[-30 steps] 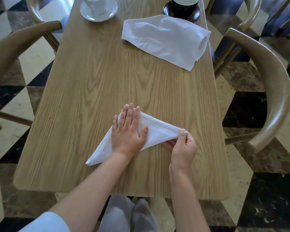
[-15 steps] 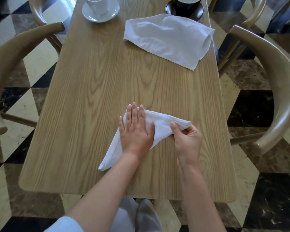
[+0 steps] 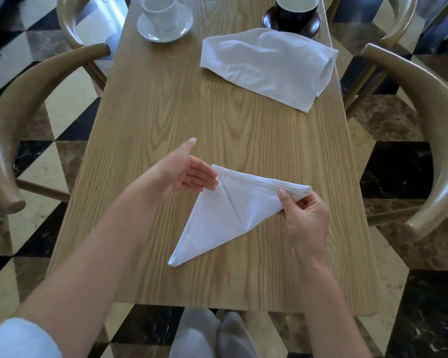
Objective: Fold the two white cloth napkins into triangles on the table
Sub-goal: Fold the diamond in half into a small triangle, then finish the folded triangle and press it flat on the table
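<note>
Two cups stand at the far end of the table point(image 3: 166, 120), both cut off by the top edge of the frame: a white cup point(image 3: 160, 11) on a white saucer point(image 3: 165, 27) at far left, and a dark cup point(image 3: 296, 9) on a dark saucer point(image 3: 291, 23) at far right. The contents of either cup cannot be made out. The far edge of the unfolded napkin point(image 3: 265, 65) lies against the dark saucer; whether it overlaps the saucer cannot be told. Its right end curls over at the table's right edge, hiding what lies beneath the curl. Two wooden chairs, one at left point(image 3: 31, 104) and one at right point(image 3: 429, 120), are partly cut off at the frame sides.

The folded napkin point(image 3: 225, 215) lies near the table's near edge, centred, in a triangle. Its long axis runs from a sharp point at near left to the far right corner, with a crease line crossing the upper layer.

The right hand point(image 3: 304, 213) pinches the far right corner between thumb and fingers, lifting it slightly; the fingers beneath the cloth are partly hidden. The left hand point(image 3: 184, 171) hovers with fingers straight and apart from the thumb, its fingertips at the napkin's far left corner; contact cannot be confirmed.

No brand, label or writing is legible on any item.
</note>
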The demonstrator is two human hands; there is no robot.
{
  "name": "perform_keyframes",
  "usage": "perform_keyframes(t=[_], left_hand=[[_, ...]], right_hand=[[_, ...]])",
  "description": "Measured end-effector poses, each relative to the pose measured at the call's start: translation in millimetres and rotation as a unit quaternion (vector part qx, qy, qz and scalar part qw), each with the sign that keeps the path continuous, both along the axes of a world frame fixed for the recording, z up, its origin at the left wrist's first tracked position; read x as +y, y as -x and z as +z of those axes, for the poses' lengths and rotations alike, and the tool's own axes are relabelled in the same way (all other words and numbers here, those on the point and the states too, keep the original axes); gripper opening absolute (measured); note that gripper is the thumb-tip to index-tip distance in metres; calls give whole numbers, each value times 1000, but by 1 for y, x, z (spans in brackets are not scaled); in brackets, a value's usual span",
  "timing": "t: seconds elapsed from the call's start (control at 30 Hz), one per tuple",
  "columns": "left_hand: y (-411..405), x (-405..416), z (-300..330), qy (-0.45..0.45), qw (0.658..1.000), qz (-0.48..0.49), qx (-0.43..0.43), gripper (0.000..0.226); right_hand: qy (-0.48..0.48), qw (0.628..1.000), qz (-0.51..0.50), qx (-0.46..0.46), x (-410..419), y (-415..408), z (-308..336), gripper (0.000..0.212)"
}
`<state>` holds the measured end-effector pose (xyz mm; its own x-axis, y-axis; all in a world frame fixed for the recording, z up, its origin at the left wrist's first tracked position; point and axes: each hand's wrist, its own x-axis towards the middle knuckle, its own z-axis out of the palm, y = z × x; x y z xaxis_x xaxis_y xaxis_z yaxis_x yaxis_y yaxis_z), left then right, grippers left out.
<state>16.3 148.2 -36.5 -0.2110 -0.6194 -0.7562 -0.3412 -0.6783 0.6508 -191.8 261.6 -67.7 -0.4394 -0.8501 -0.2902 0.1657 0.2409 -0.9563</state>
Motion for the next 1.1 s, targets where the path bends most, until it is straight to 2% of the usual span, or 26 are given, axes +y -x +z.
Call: perform_keyframes(t=[0.1, 0.17, 0.33, 0.43, 0.53, 0.6, 0.7, 0.83, 0.97, 1.1], left_hand=[[10, -11, -10, -20, 999, -33, -39, 79], [7, -17, -14, -43, 999, -25, -22, 79], [3, -26, -19, -67, 997, -32, -10, 68], [5, -27, -20, -67, 997, -24, -16, 44], [0, -28, -18, -48, 996, -79, -4, 12], [-7, -28, -17, -30, 992, -124, 14, 17], [-13, -21, -18, 9, 989, -147, 28, 33], [-6, -10, -28, 95, 991, -94, 8, 24], [1, -2, -35, 164, 984, -57, -41, 16], [4, 0, -35, 128, 990, -55, -27, 22]], right_hand=[[0, 1000, 5, 21, 0, -2, 3, 7], [9, 999, 12, 39, 2, -3, 7, 9], [103, 984, 61, 130, 9, -17, 24, 21], [119, 966, 113, 201, 17, -40, 28, 16], [151, 934, 159, 281, 26, -62, 26, 14], [145, 936, 150, 285, 29, -68, 23, 17], [122, 960, 86, 237, 28, -64, 21, 9], [124, 971, 57, 196, 24, -59, 23, 12], [123, 960, 77, 239, 24, -64, 24, 6], [164, 929, 98, 316, 26, -73, 21, 11]])
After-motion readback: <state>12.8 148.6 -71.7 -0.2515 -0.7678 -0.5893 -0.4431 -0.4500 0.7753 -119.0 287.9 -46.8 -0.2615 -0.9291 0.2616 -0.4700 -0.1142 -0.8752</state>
